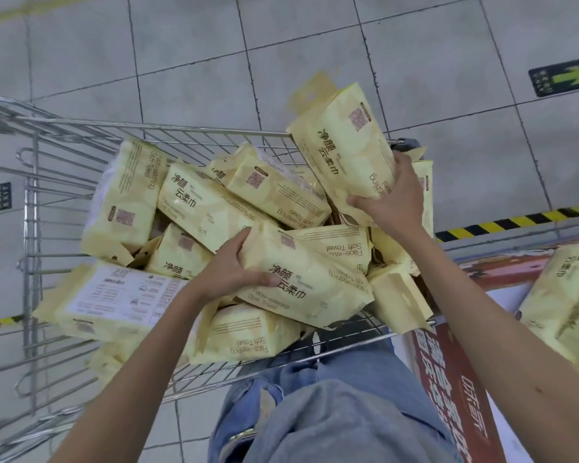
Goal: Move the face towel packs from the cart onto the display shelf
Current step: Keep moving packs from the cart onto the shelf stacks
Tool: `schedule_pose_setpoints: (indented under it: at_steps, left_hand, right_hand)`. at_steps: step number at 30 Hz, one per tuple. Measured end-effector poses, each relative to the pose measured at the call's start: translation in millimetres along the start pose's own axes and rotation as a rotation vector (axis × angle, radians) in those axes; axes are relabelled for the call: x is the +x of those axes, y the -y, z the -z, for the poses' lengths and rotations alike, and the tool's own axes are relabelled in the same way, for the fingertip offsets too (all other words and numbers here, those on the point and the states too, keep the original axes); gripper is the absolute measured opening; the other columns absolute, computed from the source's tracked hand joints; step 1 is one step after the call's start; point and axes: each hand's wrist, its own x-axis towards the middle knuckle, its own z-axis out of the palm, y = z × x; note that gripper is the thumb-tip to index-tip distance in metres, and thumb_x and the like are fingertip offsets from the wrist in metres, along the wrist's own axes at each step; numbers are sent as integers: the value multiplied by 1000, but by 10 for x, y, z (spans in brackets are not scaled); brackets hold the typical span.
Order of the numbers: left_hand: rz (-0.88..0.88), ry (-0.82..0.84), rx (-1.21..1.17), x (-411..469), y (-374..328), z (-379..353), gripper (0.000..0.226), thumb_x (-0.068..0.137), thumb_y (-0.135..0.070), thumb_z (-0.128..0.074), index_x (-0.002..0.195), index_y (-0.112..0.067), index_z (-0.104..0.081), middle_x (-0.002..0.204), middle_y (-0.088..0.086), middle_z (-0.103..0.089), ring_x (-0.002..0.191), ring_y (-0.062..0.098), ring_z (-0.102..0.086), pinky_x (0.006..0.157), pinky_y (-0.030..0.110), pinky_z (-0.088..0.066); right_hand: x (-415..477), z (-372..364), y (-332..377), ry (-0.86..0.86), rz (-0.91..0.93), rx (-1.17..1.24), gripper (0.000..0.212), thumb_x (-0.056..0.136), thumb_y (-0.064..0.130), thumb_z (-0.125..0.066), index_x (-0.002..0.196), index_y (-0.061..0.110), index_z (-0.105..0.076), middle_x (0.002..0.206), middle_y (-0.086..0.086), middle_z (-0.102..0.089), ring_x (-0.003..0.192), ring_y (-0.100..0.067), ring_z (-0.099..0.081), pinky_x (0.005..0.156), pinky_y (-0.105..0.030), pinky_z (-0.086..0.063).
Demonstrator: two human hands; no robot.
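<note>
Currently: wire cart (214,130) holds a loose pile of yellow face towel packs (124,202) (lying at all angles). The left hand (229,269) curls round the end of the top pack (301,282). The right hand (386,198) clasps a raised pack (345,145), tilted above the cart's right rim. A stray pack (562,295) lies outside the cart, far right.

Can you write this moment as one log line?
left hand: grips face towel pack in cart | right hand: holds second pack above cart rim | cart: other packs inside
</note>
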Motion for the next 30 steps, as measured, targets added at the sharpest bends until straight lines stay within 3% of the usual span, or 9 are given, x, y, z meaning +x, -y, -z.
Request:
schedule_pose_setpoints:
  at_steps: [3, 7, 11, 13, 16, 20, 25, 30]
  left_hand:
    - [-6, -106, -206, -185, 107, 38, 89, 37, -40, -90, 118, -31, -54, 109, -5, -71, 100, 14, -68, 75, 30, -57]
    - [-8, -282, -490, -431, 267, 13, 94, 31, -39, -93, 115, -23, -55, 103, 4, -73, 89, 22, -71, 62, 30, -58]
    - [-20, -450, -713, -632, 380, -147, 76, 54, -19, -84, 124, -16, -54, 109, 12, -71, 94, 28, -70, 63, 37, -59]
    - [-35, -527, -794, -710, 417, -254, 67, 68, -17, -74, 130, -13, -51, 116, 14, -68, 102, 31, -67, 70, 44, -60]
    - [-43, -598, -901, -818, 439, -386, 63, 73, -19, -68, 133, -12, -49, 121, 14, -65, 108, 32, -64, 77, 45, -58]
    - [-70, -593, -1028, -921, 428, -483, 61, 74, -23, -67, 132, -10, -51, 118, 13, -67, 104, 26, -67, 67, 35, -60]
    - [-73, -511, -1064, -959, 413, -449, 49, 73, -25, -67, 120, -11, -59, 107, 10, -72, 94, 22, -71, 61, 31, -59]
    - [-40, -372, -1015, -953, 521, -207, 38, 72, -28, -68, 108, -16, -64, 107, 9, -72, 94, 23, -70, 74, 42, -59]
  right_hand:
    - [-140, 154, 10, -12, -66, 151, 96, 51, 40, -88, 132, 24, -39, 122, 10, -53, 111, -13, -51, 94, -37, -46]
    - [-395, 306, -75, -44, -163, 275, 94, 53, 34, -89, 132, 23, -40, 119, 5, -54, 110, -18, -54, 94, -43, -49]
    - [-685, 387, -169, -71, -311, 494, 84, 56, 26, -88, 127, 22, -43, 114, 4, -57, 105, -19, -59, 87, -41, -54]
    - [-839, 426, -214, -69, -377, 617, 78, 58, 22, -87, 124, 24, -44, 114, 2, -58, 103, -20, -61, 79, -37, -55]
    - [-1081, 487, -250, -35, -450, 778, 77, 54, 23, -86, 120, 25, -46, 111, 1, -62, 93, -18, -66, 61, -30, -56]
    - [-1384, 482, -266, 52, -509, 897, 89, 41, 32, -82, 122, 19, -49, 102, 0, -67, 71, -15, -72, 49, -28, -55]
    - [-1700, 363, -271, 74, -561, 914, 95, 39, 31, -84, 127, 14, -51, 109, -5, -69, 84, -20, -71, 57, -32, -57]
    - [-2083, 142, -235, -12, -571, 961, 88, 37, 29, -86, 119, 18, -55, 103, -5, -71, 82, -21, -72, 57, -32, -57]
